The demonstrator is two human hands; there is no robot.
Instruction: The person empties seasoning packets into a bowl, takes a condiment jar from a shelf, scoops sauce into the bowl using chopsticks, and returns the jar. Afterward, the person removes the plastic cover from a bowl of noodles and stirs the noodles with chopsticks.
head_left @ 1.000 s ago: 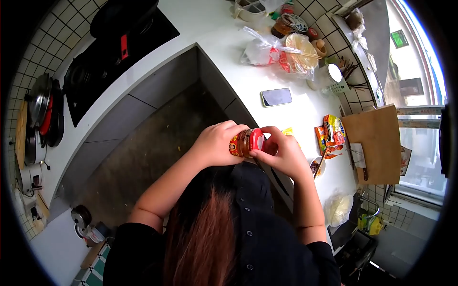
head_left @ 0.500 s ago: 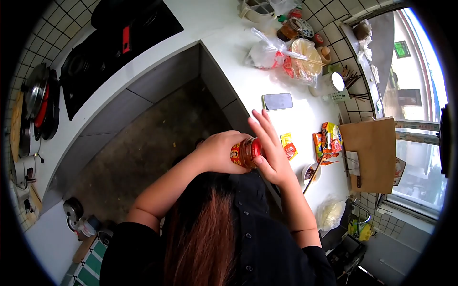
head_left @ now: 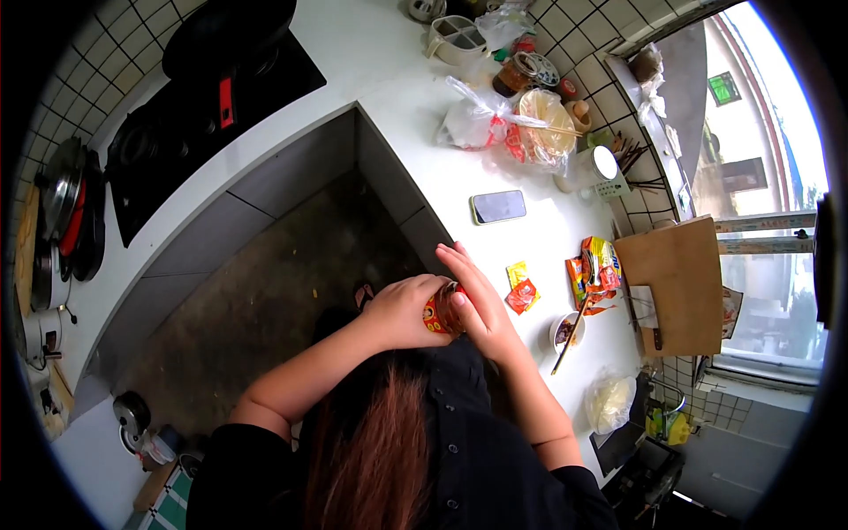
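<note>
While the jar is gripped by the left hand at nine o'clock, its cap end is covered by the right hand, fingers extended toward twelve.

Long reddish-brown hair, dark buttoned top, seemingly short-sleeved.

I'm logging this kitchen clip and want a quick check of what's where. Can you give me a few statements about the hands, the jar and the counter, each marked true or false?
1. The left hand grips the jar. True.
2. The right hand lies flat on the counter. False: its palm presses against the jar's lid end.
3. A phone lies screen-up on the white counter. True.
4. The wooden cutting board sits on the stove. False: it is by the window, at the counter's right.
5. Chopsticks rest in a small bowl. True.
</note>
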